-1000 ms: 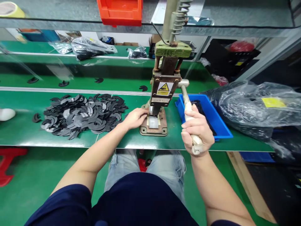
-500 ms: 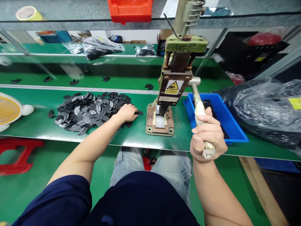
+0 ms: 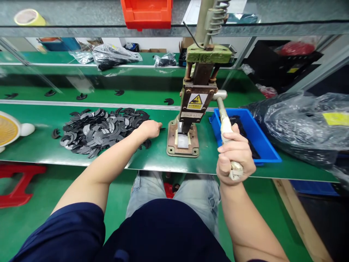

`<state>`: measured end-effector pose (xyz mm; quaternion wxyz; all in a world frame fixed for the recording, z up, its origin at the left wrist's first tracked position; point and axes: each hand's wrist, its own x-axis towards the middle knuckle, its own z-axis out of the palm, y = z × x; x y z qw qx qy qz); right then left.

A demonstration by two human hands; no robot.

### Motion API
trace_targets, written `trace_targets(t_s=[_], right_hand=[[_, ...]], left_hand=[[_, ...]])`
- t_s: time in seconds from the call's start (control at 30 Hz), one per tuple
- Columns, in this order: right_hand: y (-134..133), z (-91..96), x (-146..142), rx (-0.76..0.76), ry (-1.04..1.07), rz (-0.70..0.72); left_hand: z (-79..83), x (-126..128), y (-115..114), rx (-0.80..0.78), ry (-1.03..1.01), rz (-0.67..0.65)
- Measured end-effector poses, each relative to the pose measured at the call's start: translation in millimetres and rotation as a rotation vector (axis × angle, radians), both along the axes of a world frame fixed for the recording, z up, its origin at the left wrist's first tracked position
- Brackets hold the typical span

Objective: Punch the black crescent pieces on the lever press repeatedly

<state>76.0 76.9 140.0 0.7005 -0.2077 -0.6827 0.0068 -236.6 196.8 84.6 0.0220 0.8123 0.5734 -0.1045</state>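
Observation:
My left hand [image 3: 151, 129] is closed in a pinch at the right edge of a heap of black curved pieces [image 3: 100, 131]. From its fingertips sticks the dark tip of one curved black piece [image 3: 163, 128]; the rest is hidden. My right hand [image 3: 237, 156] is wrapped round the taped lever handle [image 3: 225, 125] of a hand press. The green and brown hand press [image 3: 194, 102] stands on the bench between my hands. Under its ram, on the base plate [image 3: 171, 142], lies a small pale metal block [image 3: 183, 141].
A blue bin [image 3: 265, 145] holding dark pieces stands right of the press. Large plastic bags [image 3: 297, 120] lie beyond it. Several black pieces [image 3: 119, 92] lie along the strip behind the bench. A white and yellow fan [image 3: 9, 127] is at the left. An orange bin [image 3: 147, 14] hangs overhead.
My left hand has gone from spread fingers at the heap's edge to a pinch, with a black piece's tip showing. My right hand stays on the lever handle. The whole view has shifted slightly.

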Motion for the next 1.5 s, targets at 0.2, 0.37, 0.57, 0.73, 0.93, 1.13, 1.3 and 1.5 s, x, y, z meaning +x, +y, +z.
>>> trace_targets(t_s=[0.2,0.37,0.57,0.73,0.93,1.13,1.3,1.5], right_hand=[[-1,1.5,3,-0.01,-0.031,-0.003],[-1,0.8,3,-0.018,-0.03,-0.006],[0,-0.5,1,-0.028,0.017,-0.008],[-2,-2.7,3,-0.046,-0.004,-0.025],[-3,-2.9,2,-0.059,-0.003,-0.039],[-3,-3.5,4,-0.058,-0.003,-0.037],[-5,-5.2,4,-0.094,-0.005,-0.046],[0,-5.8,-3,-0.049,0.076,-0.044]], left_hand=[[-4.1,7,-13,0.078,-0.043,-0.044],[2.4,4,-13,0.102,-0.242,-0.098],[-29.9,12,-17,0.058,-0.848,0.246],[-38.9,18,-17,-0.147,-1.169,0.362],[-8.7,49,-20,-0.485,-1.405,0.345],[-11.2,74,-16,-0.617,-1.395,0.437],[-3.4,76,-13,-0.622,-1.316,0.465],[9.3,82,-6,-0.657,-1.163,0.558]])
